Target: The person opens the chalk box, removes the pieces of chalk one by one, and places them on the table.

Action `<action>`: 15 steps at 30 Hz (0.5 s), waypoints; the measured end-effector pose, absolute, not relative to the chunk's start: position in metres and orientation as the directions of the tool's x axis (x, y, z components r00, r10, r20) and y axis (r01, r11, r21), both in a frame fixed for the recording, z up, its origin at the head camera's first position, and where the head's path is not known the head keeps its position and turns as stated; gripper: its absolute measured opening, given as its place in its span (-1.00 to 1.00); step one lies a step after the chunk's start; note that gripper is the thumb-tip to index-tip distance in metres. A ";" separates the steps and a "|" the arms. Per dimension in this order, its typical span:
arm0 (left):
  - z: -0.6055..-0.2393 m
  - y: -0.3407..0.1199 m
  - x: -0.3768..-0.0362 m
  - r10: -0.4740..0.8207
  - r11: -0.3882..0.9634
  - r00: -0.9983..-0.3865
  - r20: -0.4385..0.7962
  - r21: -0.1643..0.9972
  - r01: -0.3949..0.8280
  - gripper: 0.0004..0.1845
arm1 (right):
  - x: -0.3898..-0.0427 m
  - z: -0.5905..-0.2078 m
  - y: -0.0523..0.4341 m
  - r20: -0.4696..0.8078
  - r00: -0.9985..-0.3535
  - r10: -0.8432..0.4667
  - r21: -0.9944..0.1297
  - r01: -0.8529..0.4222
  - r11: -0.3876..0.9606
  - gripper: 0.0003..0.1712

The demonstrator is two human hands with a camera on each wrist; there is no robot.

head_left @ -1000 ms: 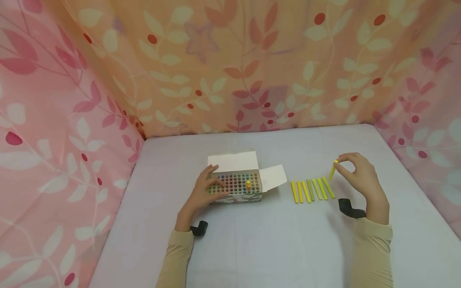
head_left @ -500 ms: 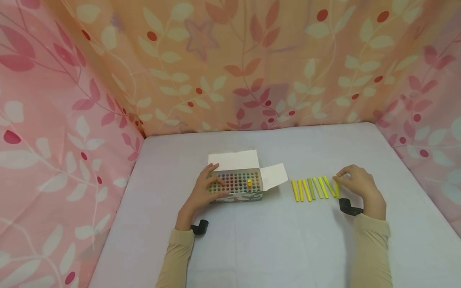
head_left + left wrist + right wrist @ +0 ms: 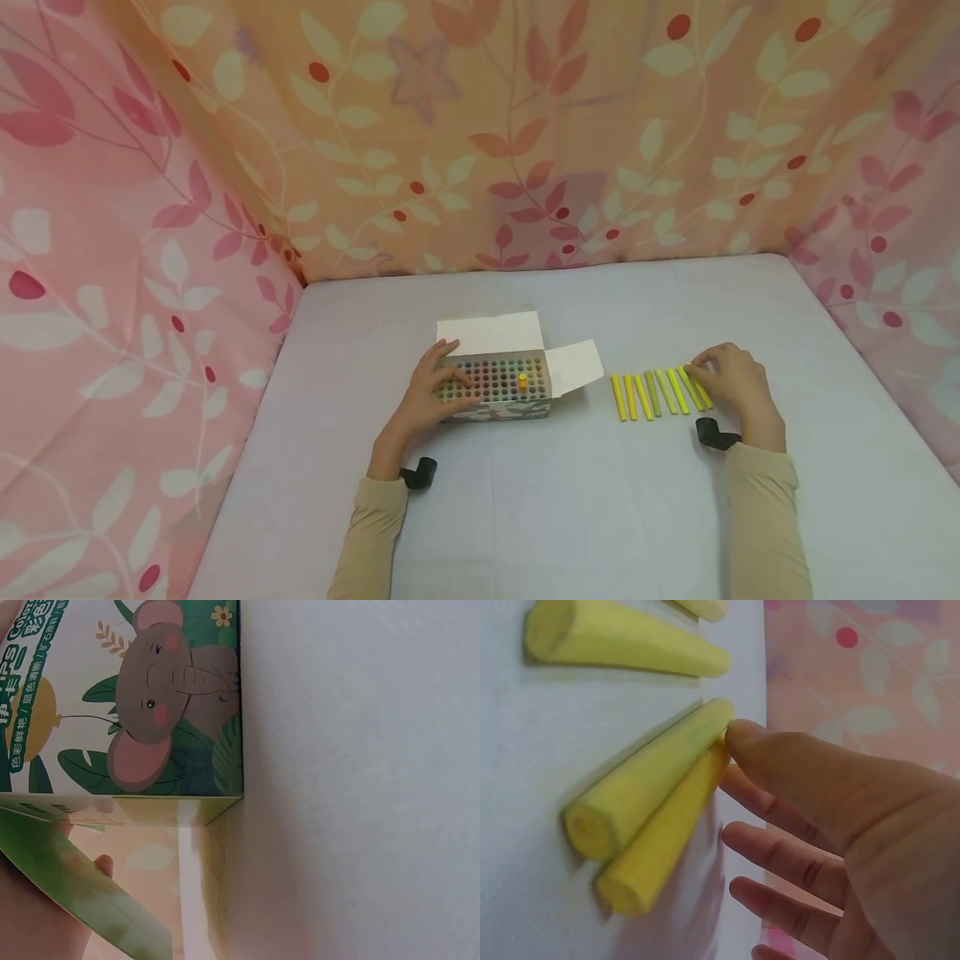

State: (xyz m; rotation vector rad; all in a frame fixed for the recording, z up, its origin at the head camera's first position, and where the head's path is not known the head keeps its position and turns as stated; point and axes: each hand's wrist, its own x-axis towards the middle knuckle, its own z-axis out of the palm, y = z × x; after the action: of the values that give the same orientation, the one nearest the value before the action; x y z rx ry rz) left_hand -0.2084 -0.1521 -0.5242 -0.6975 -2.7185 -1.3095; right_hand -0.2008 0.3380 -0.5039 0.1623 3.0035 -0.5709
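My left hand [image 3: 426, 402] rests on the left end of the open chalk box [image 3: 495, 388], fingers [image 3: 444, 385] curled loosely over its rim and onto the grid of chalk ends; judged, this steadies the box so it does not slide on the surface [image 3: 570, 500]. The box lid flaps [image 3: 491, 334] are folded back and outward, leaving the grid exposed. One orange chalk stick [image 3: 522, 382] stands proud of its hole near the right end of the grid. Right of the box, well apart from it, a row of yellow and yellow-green chalk sticks [image 3: 654, 393] lies side by side, roughly parallel. My right hand [image 3: 731, 385] sits at the right end of that row, fingers [image 3: 780, 761] relaxed and nearly straight, a fingertip touching the last yellow stick [image 3: 660, 836], which lies against its neighbour [image 3: 649, 776]; gripping nothing, apparently nudging it into line.
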 end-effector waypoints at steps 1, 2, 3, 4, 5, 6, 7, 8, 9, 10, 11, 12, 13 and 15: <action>-0.524 -0.152 -0.208 0.377 0.540 -0.896 0.233 0.731 0.417 -0.74 | -0.201 -0.505 0.339 -0.096 -0.992 0.087 -0.360 0.116 0.926 -0.54; -0.524 -0.152 -0.208 0.379 0.540 -0.895 0.236 0.729 0.421 -0.74 | -0.201 -0.505 0.339 -0.094 -0.992 0.087 -0.362 0.115 0.925 -0.54; -0.524 -0.152 -0.209 0.381 0.541 -0.893 0.239 0.726 0.424 -0.75 | -0.201 -0.505 0.339 -0.090 -0.992 0.088 -0.361 0.115 0.925 -0.54; -0.524 -0.152 -0.209 0.384 0.540 -0.891 0.243 0.723 0.430 -0.75 | -0.200 -0.505 0.339 -0.082 -0.993 0.088 -0.362 0.112 0.926 -0.54; -0.524 -0.152 -0.208 0.385 0.541 -0.889 0.246 0.721 0.433 -0.75 | -0.200 -0.504 0.338 -0.072 -0.993 0.089 -0.366 0.109 0.924 -0.55; -0.524 -0.152 -0.208 0.386 0.541 -0.889 0.247 0.719 0.436 -0.76 | -0.199 -0.503 0.337 -0.058 -0.994 0.092 -0.373 0.107 0.922 -0.56; -0.524 -0.151 -0.208 0.387 0.542 -0.888 0.248 0.718 0.437 -0.76 | -0.199 -0.501 0.336 -0.038 -0.995 0.095 -0.380 0.102 0.919 -0.57; -0.524 -0.151 -0.208 0.386 0.543 -0.890 0.245 0.719 0.434 -0.76 | -0.198 -0.499 0.334 -0.016 -0.995 0.097 -0.389 0.095 0.916 -0.58; -0.524 -0.151 -0.208 0.386 0.543 -0.890 0.244 0.720 0.433 -0.76 | -0.198 -0.496 0.332 0.007 -0.995 0.096 -0.396 0.086 0.914 -0.59; -0.524 -0.151 -0.208 0.386 0.542 -0.890 0.242 0.721 0.431 -0.76 | -0.198 -0.492 0.329 0.033 -0.995 0.094 -0.407 0.072 0.910 -0.61; -0.523 -0.151 -0.208 0.384 0.544 -0.892 0.238 0.722 0.427 -0.76 | -0.198 -0.489 0.326 0.057 -0.994 0.092 -0.419 0.059 0.906 -0.62; -0.523 -0.151 -0.208 0.383 0.545 -0.893 0.234 0.724 0.424 -0.76 | -0.200 -0.491 0.326 0.089 -0.992 0.089 -0.416 0.044 0.908 -0.62; -0.523 -0.151 -0.208 0.382 0.544 -0.895 0.231 0.726 0.420 -0.76 | -0.201 -0.489 0.323 0.108 -0.991 0.081 -0.426 0.028 0.904 -0.63; -0.523 -0.152 -0.207 0.379 0.547 -0.896 0.229 0.726 0.417 -0.76 | -0.202 -0.484 0.315 0.140 -0.988 0.059 -0.446 -0.009 0.895 -0.66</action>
State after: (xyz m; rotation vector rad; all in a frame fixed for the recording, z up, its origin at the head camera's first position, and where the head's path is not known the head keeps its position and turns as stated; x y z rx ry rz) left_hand -0.2071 -0.1522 -0.5231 -0.7013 -2.7233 -1.2972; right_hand -0.2017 0.3148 -0.4841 0.0426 3.2040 -0.7555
